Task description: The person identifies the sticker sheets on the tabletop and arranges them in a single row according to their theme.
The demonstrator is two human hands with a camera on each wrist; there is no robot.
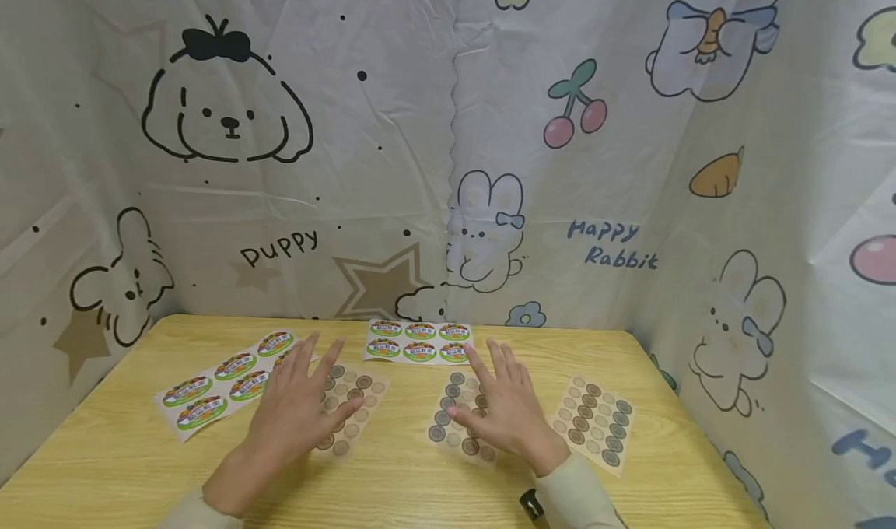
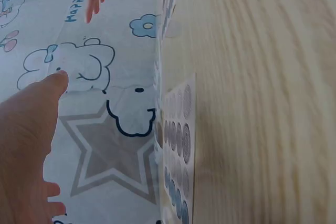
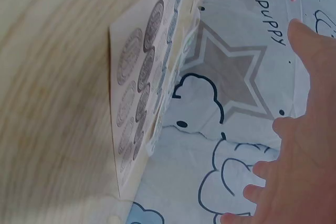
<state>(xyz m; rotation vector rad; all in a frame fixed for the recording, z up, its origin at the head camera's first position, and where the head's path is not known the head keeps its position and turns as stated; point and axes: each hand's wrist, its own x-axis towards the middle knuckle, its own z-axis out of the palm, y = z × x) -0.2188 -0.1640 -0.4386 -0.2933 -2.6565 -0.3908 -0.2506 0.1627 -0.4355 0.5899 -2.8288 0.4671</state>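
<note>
My left hand (image 1: 297,404) hovers with spread fingers over a sheet of round coin-like stickers (image 1: 360,404), partly hiding it. In the left wrist view that sheet (image 2: 181,145) lies below the raised thumb (image 2: 39,98). My right hand (image 1: 507,404), fingers also spread, is above a second sheet of round stickers (image 1: 448,424) and covers part of it. The right wrist view shows this sheet (image 3: 139,77) flat on the table, apart from the hand (image 3: 310,129). Neither hand holds anything.
A third sheet of round stickers (image 1: 593,424) lies right of my right hand. Oval-label sticker sheets lie at the left (image 1: 210,389) and at the back (image 1: 420,342) of the wooden table (image 1: 392,482). A printed curtain (image 1: 392,163) surrounds it. Something small and black (image 1: 532,504) is beside the right sleeve.
</note>
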